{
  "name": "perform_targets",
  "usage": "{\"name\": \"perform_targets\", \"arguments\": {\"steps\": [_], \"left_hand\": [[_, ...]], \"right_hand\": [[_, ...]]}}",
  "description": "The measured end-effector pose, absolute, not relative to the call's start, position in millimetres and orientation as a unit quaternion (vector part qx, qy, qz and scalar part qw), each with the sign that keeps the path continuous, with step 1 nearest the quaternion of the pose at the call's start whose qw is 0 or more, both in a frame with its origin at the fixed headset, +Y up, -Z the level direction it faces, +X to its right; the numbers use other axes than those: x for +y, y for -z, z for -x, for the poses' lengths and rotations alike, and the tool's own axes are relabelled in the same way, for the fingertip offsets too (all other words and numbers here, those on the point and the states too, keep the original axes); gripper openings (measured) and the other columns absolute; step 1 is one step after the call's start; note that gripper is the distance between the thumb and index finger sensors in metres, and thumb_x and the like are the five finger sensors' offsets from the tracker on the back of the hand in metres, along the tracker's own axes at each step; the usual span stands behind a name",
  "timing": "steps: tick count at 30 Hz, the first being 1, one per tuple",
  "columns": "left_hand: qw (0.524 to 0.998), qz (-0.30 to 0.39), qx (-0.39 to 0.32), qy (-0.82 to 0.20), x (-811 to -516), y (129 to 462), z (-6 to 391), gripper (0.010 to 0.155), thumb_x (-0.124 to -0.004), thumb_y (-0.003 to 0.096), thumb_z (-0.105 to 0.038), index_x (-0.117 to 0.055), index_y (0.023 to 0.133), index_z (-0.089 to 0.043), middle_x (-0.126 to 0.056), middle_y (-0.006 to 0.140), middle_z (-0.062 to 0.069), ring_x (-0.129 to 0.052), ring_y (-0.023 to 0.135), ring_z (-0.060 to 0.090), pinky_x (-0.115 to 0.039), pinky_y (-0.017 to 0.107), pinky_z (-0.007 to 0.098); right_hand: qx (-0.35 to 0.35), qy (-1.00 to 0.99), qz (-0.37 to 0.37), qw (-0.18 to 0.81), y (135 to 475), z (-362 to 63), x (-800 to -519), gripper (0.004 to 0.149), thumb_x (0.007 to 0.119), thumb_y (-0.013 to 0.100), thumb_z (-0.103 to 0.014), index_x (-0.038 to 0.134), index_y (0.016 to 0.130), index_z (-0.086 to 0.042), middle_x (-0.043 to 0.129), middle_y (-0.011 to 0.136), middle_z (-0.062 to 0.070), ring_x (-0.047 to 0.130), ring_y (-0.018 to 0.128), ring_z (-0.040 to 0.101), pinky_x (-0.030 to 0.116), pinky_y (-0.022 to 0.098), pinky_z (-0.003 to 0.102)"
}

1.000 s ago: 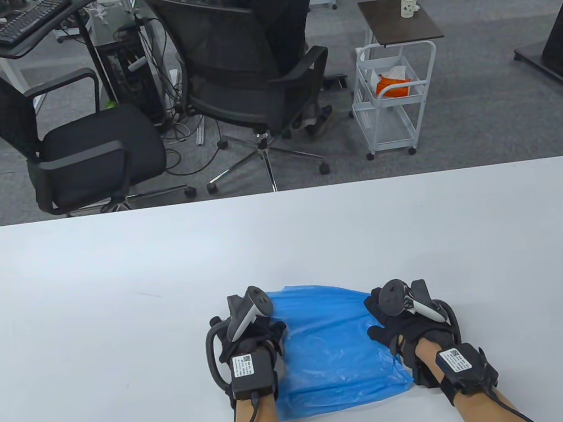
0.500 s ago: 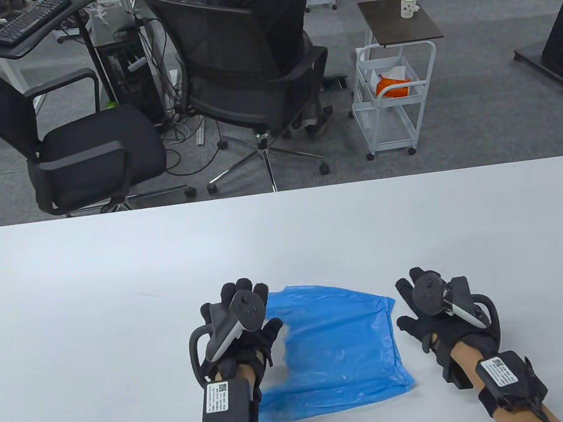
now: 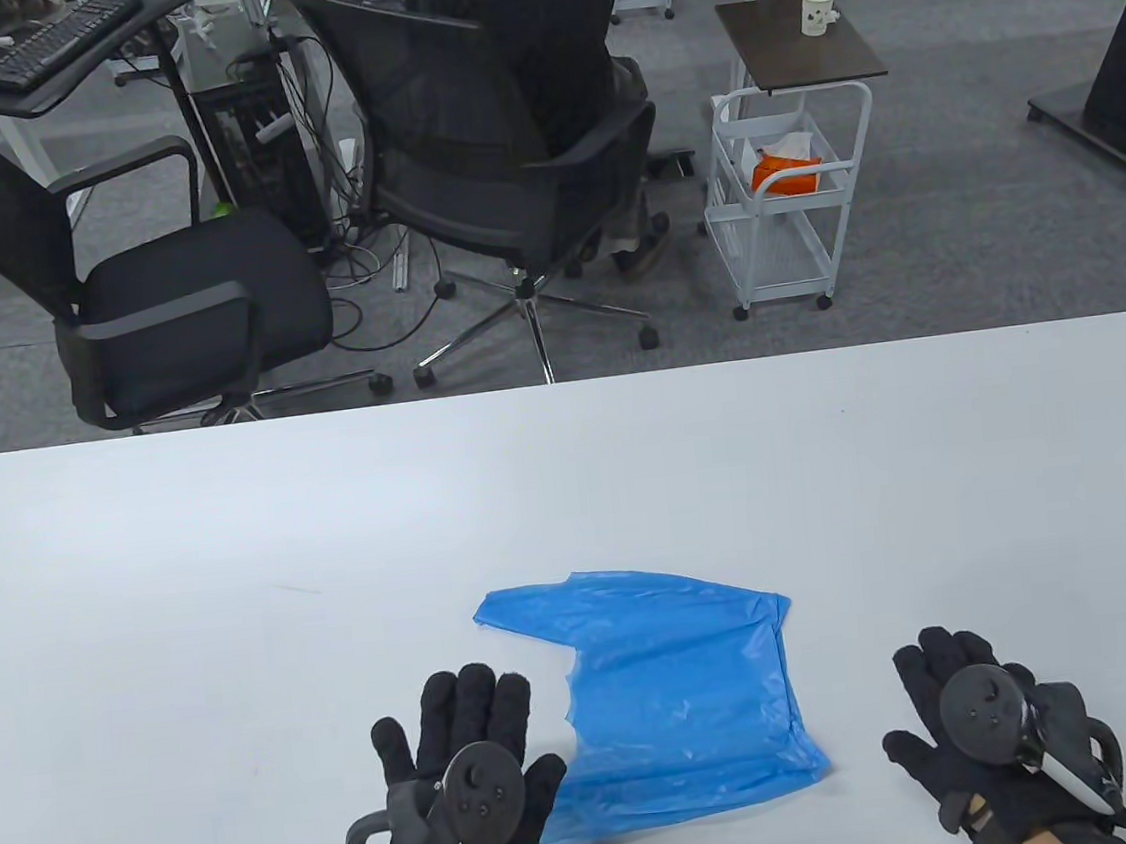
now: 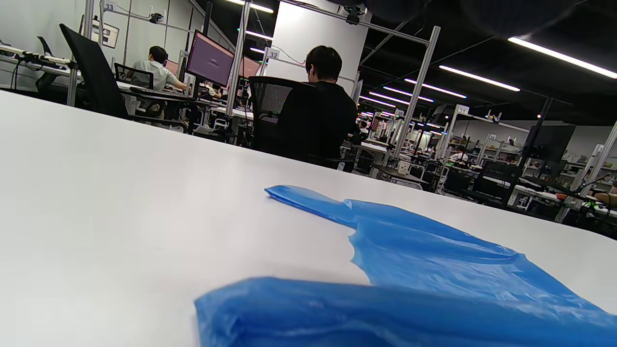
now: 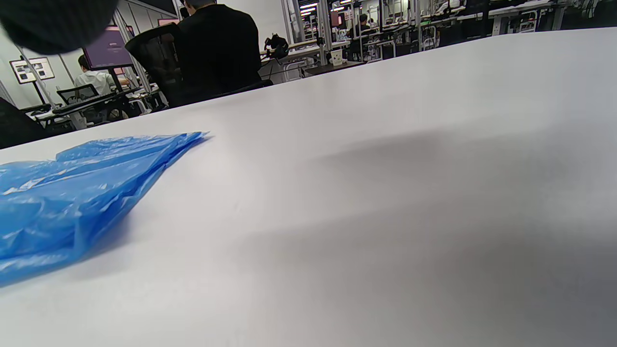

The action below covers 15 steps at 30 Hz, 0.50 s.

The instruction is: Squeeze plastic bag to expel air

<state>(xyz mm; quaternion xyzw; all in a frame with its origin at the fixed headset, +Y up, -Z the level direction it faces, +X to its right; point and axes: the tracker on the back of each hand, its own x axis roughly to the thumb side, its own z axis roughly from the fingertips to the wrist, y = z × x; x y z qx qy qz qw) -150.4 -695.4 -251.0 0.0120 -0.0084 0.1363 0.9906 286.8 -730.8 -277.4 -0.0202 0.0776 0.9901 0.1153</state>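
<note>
While our left hand (image 3: 460, 780) and right hand (image 3: 989, 744) lie spread and released, the thin, crinkled blue plastic bag (image 3: 677, 696) looks light, limp and slippery; we would press its flat middle.

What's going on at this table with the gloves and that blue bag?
A person wearing black sensor gloves is working on a thin blue plastic bag meant to be squeezed free of air. The bag lies flat and crumpled on the white table. Neither hand grips it: the left hand rests with fingers spread at the bag's near left edge, and the right hand lies open on the table, apart from the bag.
</note>
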Motion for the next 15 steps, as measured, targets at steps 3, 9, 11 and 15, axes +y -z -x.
{"name": "perform_targets", "arguments": {"steps": [3,9,11,15], "left_hand": [[0.989,-0.010,-0.006,-0.147,-712.0,247.5,152.9,0.070,-0.063,0.0377,-0.058,-0.043,0.102,-0.040,-0.032,0.112,-0.010,-0.029,0.113,0.025,-0.019,0.076,0.066],[0.984,0.031,0.010,-0.176,-721.9,248.7,161.4,0.070,-0.063,0.0376,-0.058,-0.043,0.102,-0.039,-0.031,0.112,-0.008,-0.028,0.112,0.027,-0.019,0.075,0.066],[0.982,0.041,0.011,-0.184,-724.1,248.7,162.9,0.070,-0.063,0.0378,-0.057,-0.043,0.102,-0.038,-0.032,0.112,-0.008,-0.029,0.111,0.027,-0.019,0.075,0.066],[0.979,0.059,0.011,-0.194,-728.0,250.3,163.5,0.069,-0.063,0.0378,-0.057,-0.044,0.102,-0.037,-0.033,0.112,-0.007,-0.029,0.111,0.028,-0.019,0.075,0.066]], "right_hand": [[0.071,-0.990,0.013,0.118,271.6,-286.4,-733.8,0.077,0.065,0.038,-0.062,0.025,0.101,-0.042,0.007,0.114,-0.009,0.008,0.110,0.022,0.019,0.080,0.052],[0.082,-0.990,-0.007,0.114,264.4,-278.0,-740.9,0.076,0.065,0.039,-0.061,0.026,0.101,-0.041,0.010,0.113,-0.008,0.009,0.109,0.023,0.020,0.080,0.053],[0.070,-0.993,-0.013,0.096,263.2,-274.8,-739.9,0.076,0.065,0.038,-0.062,0.027,0.101,-0.041,0.010,0.114,-0.008,0.011,0.109,0.023,0.021,0.080,0.053],[0.089,-0.991,-0.012,0.096,264.2,-274.6,-743.5,0.076,0.065,0.039,-0.062,0.026,0.101,-0.041,0.010,0.113,-0.007,0.011,0.109,0.023,0.021,0.079,0.053]]}}
